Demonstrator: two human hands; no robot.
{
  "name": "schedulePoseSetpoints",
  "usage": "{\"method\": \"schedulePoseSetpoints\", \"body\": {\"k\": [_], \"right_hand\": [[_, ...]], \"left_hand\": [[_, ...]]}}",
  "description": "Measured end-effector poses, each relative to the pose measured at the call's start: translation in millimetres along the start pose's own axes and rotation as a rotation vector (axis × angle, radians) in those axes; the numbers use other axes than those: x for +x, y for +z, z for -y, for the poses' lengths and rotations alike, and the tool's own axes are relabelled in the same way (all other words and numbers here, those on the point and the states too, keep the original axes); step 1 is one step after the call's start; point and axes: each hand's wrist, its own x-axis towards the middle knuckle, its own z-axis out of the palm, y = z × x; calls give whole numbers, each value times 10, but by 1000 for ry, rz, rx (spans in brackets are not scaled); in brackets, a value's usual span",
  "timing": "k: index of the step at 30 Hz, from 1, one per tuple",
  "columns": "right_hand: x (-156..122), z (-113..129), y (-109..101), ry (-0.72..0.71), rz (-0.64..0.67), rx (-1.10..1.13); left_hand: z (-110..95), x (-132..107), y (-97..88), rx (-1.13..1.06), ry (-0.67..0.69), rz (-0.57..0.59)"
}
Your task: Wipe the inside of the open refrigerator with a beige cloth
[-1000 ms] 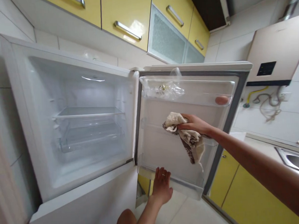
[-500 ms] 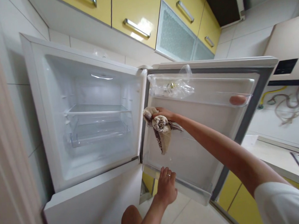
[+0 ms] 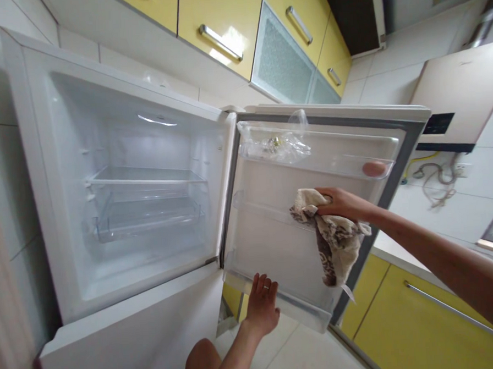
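One cloth (image 3: 334,240), one egg (image 3: 373,168), two hands

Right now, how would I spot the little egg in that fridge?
Find the open fridge door, swung out to the right. Follow its top clear shelf to the far right end, above the right hand with the cloth. The egg is smooth and pinkish-brown, unlike the crinkly plastic bag opposite.

I am reaching my right arm in from the right side, nearly straight, wrist level, with my right hand (image 3: 341,202) clenching, fingers curling down and thumb tucking under. I am stretching my left arm up from below, bare forearm rising, left hand (image 3: 262,309) turning its back toward me, fingers together and pointing upward, pressing flat, a ring showing on one finger.
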Motion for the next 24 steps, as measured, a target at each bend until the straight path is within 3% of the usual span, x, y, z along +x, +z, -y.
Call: {"method": "schedulePoseSetpoints", "body": {"k": [3,6,9,13,16,20,24], "right_hand": [[-373,-108,3,-106,-445,-314],[-537,-241,-8,-364,-668,-585],[-417,-380,-57,-626,-685,-721],[0,-478,-44,-806,-654,-789],[350,-440,92,-967,-621,-892],[834,-186,368,-1062,-571,-895],[1322,254,622,-1092,-543,-907]], "left_hand": [[-5,-2,-22,-5,-4,16],[-19,-7,-51,-7,-8,19],[-27,-23,-44,-9,-4,-2],[22,-51,88,-1,-14,-59],[85,-67,190,-9,-37,-78],[117,-77,192,-68,-43,-46],[117,-59,223,-82,-42,-59]]}}
